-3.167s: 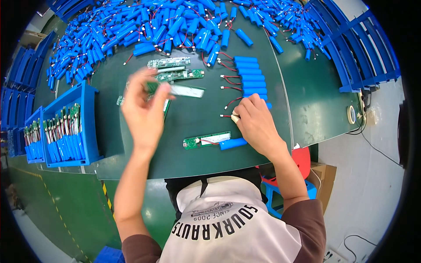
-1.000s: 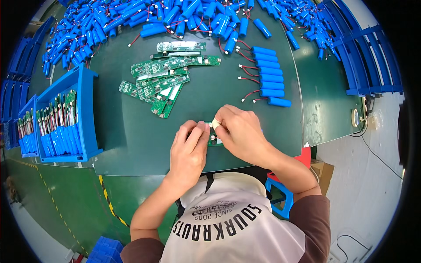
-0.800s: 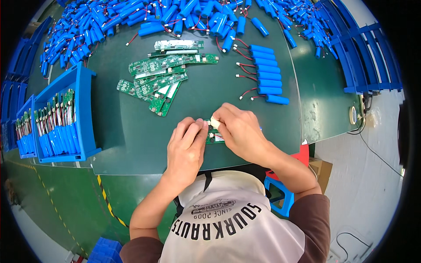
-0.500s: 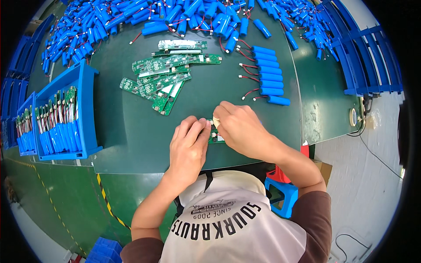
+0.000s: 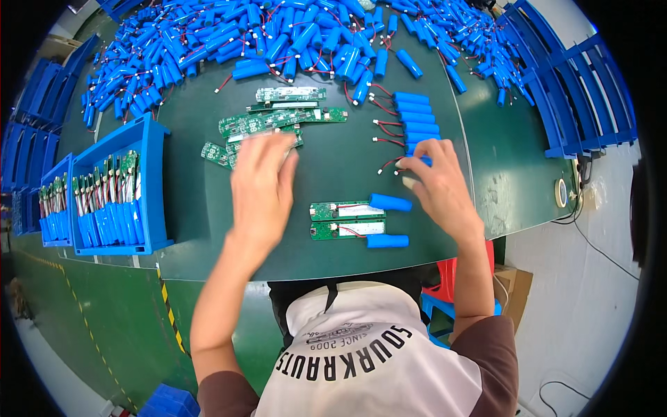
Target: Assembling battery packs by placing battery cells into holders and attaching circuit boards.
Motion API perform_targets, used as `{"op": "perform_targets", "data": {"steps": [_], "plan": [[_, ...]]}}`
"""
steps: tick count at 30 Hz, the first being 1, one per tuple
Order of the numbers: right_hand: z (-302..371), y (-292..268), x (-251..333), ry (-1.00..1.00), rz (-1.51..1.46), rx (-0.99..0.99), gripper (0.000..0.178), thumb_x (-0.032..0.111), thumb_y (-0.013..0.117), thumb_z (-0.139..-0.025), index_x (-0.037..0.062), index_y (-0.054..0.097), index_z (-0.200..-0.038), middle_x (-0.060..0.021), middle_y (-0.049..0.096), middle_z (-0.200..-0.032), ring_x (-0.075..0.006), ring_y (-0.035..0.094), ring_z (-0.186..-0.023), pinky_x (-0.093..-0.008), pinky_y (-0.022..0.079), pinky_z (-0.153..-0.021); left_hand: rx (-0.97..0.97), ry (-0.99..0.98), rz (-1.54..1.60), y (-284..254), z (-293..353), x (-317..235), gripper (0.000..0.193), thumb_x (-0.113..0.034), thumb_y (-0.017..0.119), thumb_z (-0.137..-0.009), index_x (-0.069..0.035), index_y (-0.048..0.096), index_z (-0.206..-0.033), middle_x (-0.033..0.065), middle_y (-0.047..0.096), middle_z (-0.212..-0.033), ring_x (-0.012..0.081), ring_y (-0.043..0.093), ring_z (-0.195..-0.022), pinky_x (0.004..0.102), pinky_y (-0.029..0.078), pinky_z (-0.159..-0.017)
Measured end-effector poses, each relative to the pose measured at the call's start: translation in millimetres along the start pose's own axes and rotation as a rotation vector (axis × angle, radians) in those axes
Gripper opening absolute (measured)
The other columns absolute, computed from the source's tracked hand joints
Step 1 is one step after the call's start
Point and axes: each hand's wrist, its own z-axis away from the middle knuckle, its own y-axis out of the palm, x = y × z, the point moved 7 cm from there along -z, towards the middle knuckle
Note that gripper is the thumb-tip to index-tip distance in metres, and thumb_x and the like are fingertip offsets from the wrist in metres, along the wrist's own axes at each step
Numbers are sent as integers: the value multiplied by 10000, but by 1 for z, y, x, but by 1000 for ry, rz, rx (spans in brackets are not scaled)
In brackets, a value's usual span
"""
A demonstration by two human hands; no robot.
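Note:
Two green circuit boards lie side by side near the front edge, each wired to a blue cylindrical battery: the upper board [image 5: 326, 210] with its battery [image 5: 390, 202], the lower board [image 5: 325, 231] with its battery [image 5: 388, 241]. My left hand [image 5: 262, 191] hovers over a pile of circuit boards [image 5: 285, 121]; its fingertips are blurred and cover part of the pile. At the near end of a row of blue batteries [image 5: 420, 118], my right hand [image 5: 445, 191] has thumb and forefinger apart beside the last battery, which it partly hides. Pale covers show on its fingertips.
A large heap of blue batteries with red leads [image 5: 208, 42] spreads along the far side. Blue bins [image 5: 158, 201] at left hold boards with batteries. Blue racks [image 5: 556, 90] stand at right, near a tape roll [image 5: 560, 193]. A blue stool [image 5: 434, 309] is below the table.
Both hands have left the boards at the front edge, uncovering two wired boards. My left hand moved up-left to the board pile, my right up-right to the battery row. The view shifted slightly.

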Motion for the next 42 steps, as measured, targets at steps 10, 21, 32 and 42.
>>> {"op": "perform_targets", "data": {"steps": [10, 21, 32, 42], "plan": [[-6, 10, 4, -138, -88, -169, 285, -24, 727, -744, 38, 616, -999, -80, 561, -1042, -303, 506, -1030, -416, 431, -891, 193, -34, -417, 37, -46, 48, 137, -64, 734, -822, -14, 700, -945, 113, 636, -1048, 298, 568, -1020, 426, 421, -939], [-2, 4, -10, -80, -188, -236, 167, -40, 714, -800, 29, 631, -927, -75, 618, -950, -265, 579, -919, -362, 470, -765, 49, -4, -175, 3, -53, 18, 86, 10, 677, -833, -27, 699, -908, 104, 628, -847, 280, 617, -872, 398, 461, -858], [-7, 26, 4, -59, -464, -296, 152, -31, 717, -847, 8, 622, -960, -102, 629, -851, -228, 604, -697, -322, 473, -605, 165, -123, 223, 48, -4, -37, 174, 14, 698, -862, 10, 722, -1034, 98, 642, -883, 249, 632, -783, 335, 506, -709], [-10, 29, 17, -97, -644, -205, 155, -11, 689, -810, 13, 610, -941, -93, 595, -796, -278, 578, -658, -363, 464, -589, 103, -93, 358, 58, 11, -52, 227, 92, 713, -760, 4, 716, -969, 95, 663, -839, 205, 652, -700, 312, 535, -636]]}}
